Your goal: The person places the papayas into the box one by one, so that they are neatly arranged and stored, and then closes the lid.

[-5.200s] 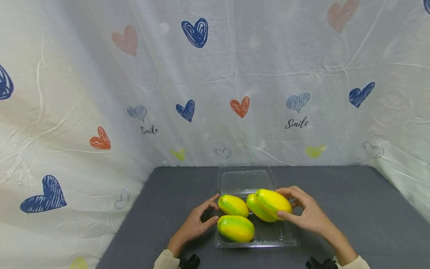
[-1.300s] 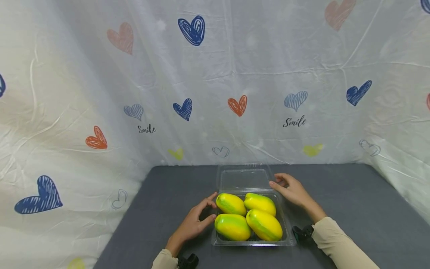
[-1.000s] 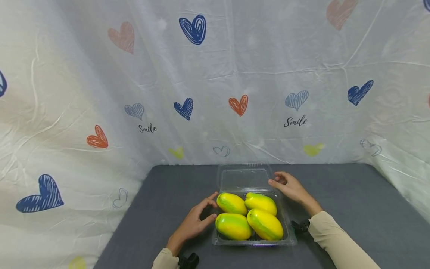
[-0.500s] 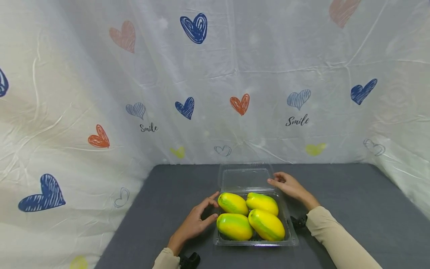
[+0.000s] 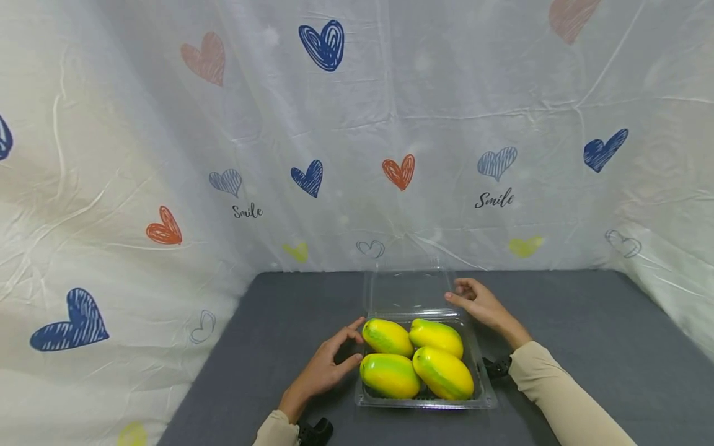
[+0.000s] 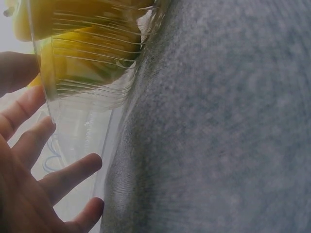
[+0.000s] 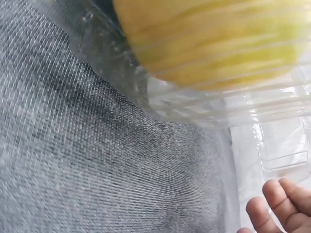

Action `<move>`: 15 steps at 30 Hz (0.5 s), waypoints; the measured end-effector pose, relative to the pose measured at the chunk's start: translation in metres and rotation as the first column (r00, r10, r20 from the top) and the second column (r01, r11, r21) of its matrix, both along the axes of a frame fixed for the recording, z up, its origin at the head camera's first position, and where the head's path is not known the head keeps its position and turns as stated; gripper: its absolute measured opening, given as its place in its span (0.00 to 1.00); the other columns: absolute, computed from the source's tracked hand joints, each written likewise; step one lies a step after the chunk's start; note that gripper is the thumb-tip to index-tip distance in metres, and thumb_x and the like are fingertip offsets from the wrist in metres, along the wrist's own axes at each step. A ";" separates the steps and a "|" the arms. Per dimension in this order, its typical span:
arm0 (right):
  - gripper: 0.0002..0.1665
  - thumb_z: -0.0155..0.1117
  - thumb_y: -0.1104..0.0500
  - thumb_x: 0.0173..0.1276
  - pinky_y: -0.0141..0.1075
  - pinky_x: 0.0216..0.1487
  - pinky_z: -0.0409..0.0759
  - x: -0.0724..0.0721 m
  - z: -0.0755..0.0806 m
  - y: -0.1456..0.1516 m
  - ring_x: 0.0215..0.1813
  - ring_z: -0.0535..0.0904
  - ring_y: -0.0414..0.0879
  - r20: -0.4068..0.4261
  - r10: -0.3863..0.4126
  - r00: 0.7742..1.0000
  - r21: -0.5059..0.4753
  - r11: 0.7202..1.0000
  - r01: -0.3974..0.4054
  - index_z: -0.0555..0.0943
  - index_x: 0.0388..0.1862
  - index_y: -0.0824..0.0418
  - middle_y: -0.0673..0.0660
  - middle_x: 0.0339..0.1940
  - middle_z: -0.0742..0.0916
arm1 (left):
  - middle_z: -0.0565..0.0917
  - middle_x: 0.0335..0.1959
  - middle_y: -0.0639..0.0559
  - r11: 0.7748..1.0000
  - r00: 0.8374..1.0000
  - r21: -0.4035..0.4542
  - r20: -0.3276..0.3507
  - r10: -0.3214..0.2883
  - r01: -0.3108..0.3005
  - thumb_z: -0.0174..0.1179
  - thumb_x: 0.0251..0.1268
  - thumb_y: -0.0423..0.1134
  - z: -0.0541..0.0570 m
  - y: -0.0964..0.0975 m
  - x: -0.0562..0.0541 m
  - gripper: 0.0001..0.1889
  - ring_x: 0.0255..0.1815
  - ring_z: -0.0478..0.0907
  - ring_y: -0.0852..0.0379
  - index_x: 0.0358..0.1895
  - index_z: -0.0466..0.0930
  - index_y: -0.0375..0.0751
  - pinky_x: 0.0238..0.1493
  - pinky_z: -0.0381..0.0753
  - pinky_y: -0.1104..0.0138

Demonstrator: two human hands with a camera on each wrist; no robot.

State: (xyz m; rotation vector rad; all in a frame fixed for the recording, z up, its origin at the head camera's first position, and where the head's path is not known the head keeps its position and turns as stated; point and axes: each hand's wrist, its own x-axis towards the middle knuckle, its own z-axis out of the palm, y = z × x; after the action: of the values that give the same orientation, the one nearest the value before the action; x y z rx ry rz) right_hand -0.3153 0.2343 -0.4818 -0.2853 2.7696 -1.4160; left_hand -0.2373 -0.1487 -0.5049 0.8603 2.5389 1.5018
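A clear plastic clamshell box (image 5: pixel 426 404) sits on the table, holding several oval yellow-green fruits (image 5: pixel 443 373) that look like mangoes or papayas. Its hinged lid (image 5: pixel 409 291) leans up at the back. At the box's left side is my left hand (image 5: pixel 323 368), thumb and fingertips against the rim with the fingers spread, as the left wrist view (image 6: pixel 29 160) confirms for the fingers. My right hand (image 5: pixel 485 306) holds the lid's right edge between thumb and fingers. In the right wrist view, the fingertips (image 7: pixel 274 191) show close to the lid's corner; the thumb is out of sight.
Dark grey cloth covers the table (image 5: pixel 301 316). Behind it and at both sides hangs a pale curtain (image 5: pixel 435 136) printed with hearts and "Smile". Black wrist straps (image 5: pixel 317 432) sit at both wrists.
Earlier my right hand held one fruit over the box; that fruit now lies inside with the others. The hand has moved to the lid, which tilts up more. My left hand stays put.
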 end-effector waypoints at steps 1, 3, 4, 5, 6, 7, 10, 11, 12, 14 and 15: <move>0.45 0.64 0.41 0.73 0.54 0.57 0.79 0.000 0.001 0.000 0.61 0.76 0.61 -0.016 -0.009 1.000 -0.006 1.000 0.009 0.64 0.75 0.68 0.71 0.66 0.76 | 0.61 0.82 0.57 1.000 1.000 0.000 0.001 0.000 0.000 0.60 0.75 0.42 0.000 0.000 0.000 0.11 0.84 0.55 0.48 0.54 0.74 0.47 0.78 0.55 0.36; 0.43 0.65 0.43 0.73 0.51 0.54 0.79 0.002 0.003 0.000 0.57 0.77 0.59 -0.057 -0.016 0.998 -0.015 1.000 0.015 0.65 0.74 0.69 0.70 0.63 0.77 | 0.61 0.82 0.57 1.000 1.000 0.001 0.004 0.000 0.000 0.60 0.75 0.42 0.000 0.000 0.000 0.11 0.84 0.55 0.48 0.54 0.74 0.48 0.78 0.55 0.36; 0.42 0.65 0.45 0.72 0.50 0.53 0.79 0.002 0.003 0.000 0.56 0.77 0.58 -0.080 -0.018 0.997 -0.018 1.000 0.017 0.66 0.73 0.69 0.69 0.62 0.78 | 0.61 0.82 0.57 1.000 1.000 0.002 0.005 0.002 -0.002 0.60 0.75 0.42 0.000 0.000 0.000 0.11 0.84 0.55 0.48 0.54 0.74 0.48 0.78 0.55 0.36; 0.41 0.66 0.45 0.72 0.49 0.52 0.79 0.002 0.004 0.000 0.55 0.77 0.58 -0.101 -0.021 0.995 -0.017 1.000 0.020 0.66 0.73 0.69 0.69 0.61 0.78 | 0.61 0.82 0.57 1.000 1.000 0.002 0.005 0.003 -0.003 0.60 0.75 0.42 0.000 0.000 0.000 0.11 0.84 0.55 0.48 0.54 0.74 0.48 0.78 0.56 0.36; 0.40 0.66 0.46 0.72 0.48 0.52 0.78 0.003 0.005 0.001 0.54 0.77 0.57 -0.120 -0.020 0.993 -0.019 1.000 0.018 0.67 0.73 0.69 0.68 0.60 0.78 | 0.61 0.82 0.56 1.000 1.000 0.002 0.004 0.004 -0.004 0.60 0.75 0.42 0.000 0.000 0.000 0.11 0.84 0.55 0.48 0.54 0.74 0.48 0.78 0.56 0.36; 0.40 0.66 0.47 0.72 0.47 0.52 0.78 0.003 0.005 0.001 0.54 0.77 0.57 -0.134 -0.021 0.991 -0.023 1.000 0.018 0.67 0.73 0.68 0.68 0.60 0.78 | 0.61 0.82 0.56 1.000 1.000 0.003 0.001 0.004 -0.004 0.60 0.75 0.42 0.000 0.000 0.000 0.11 0.84 0.55 0.48 0.54 0.74 0.48 0.78 0.56 0.36; 0.39 0.66 0.48 0.73 0.47 0.52 0.78 0.006 0.008 0.003 0.54 0.77 0.56 -0.162 -0.020 0.987 -0.024 1.000 0.017 0.66 0.73 0.67 0.68 0.61 0.78 | 0.61 0.82 0.56 1.000 1.000 0.000 -0.006 0.010 -0.010 0.61 0.75 0.43 0.000 0.001 0.000 0.11 0.84 0.56 0.48 0.54 0.74 0.48 0.78 0.55 0.36; 0.39 0.66 0.48 0.73 0.47 0.52 0.78 0.007 0.009 0.003 0.54 0.77 0.56 -0.169 -0.020 0.985 -0.028 0.999 0.016 0.66 0.74 0.67 0.68 0.61 0.77 | 0.61 0.82 0.56 1.000 1.000 -0.003 -0.008 0.014 -0.014 0.61 0.74 0.43 0.000 0.001 0.000 0.11 0.83 0.56 0.48 0.54 0.74 0.49 0.78 0.55 0.36; 0.39 0.66 0.49 0.73 0.47 0.52 0.78 0.008 0.010 0.004 0.54 0.77 0.57 -0.179 -0.016 0.984 -0.035 0.999 0.010 0.66 0.74 0.67 0.69 0.61 0.77 | 0.62 0.81 0.56 1.000 1.000 -0.008 -0.011 0.019 -0.019 0.61 0.74 0.43 0.000 0.001 0.000 0.11 0.83 0.56 0.48 0.54 0.74 0.49 0.78 0.55 0.36; 0.38 0.66 0.50 0.73 0.47 0.53 0.78 0.010 0.014 0.004 0.54 0.77 0.56 -0.192 -0.017 0.981 -0.048 0.999 0.008 0.67 0.73 0.67 0.68 0.60 0.78 | 0.62 0.81 0.57 0.999 0.999 -0.017 -0.014 0.029 -0.029 0.62 0.74 0.44 0.000 0.002 -0.001 0.11 0.83 0.56 0.49 0.54 0.75 0.50 0.78 0.55 0.37; 0.37 0.66 0.50 0.73 0.47 0.53 0.78 0.012 0.016 0.005 0.53 0.77 0.56 -0.200 -0.015 0.980 -0.054 0.999 0.004 0.67 0.73 0.66 0.67 0.59 0.78 | 0.62 0.81 0.57 0.999 0.999 -0.019 -0.013 0.032 -0.032 0.62 0.74 0.44 0.000 0.002 -0.001 0.11 0.83 0.56 0.49 0.54 0.75 0.50 0.78 0.54 0.37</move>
State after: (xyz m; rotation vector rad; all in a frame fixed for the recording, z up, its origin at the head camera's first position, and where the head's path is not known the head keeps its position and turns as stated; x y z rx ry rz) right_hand -0.3036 0.2389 -0.4661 -0.4403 2.8955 -1.5471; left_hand -0.2381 -0.1469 -0.5053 0.8331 2.5839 1.4830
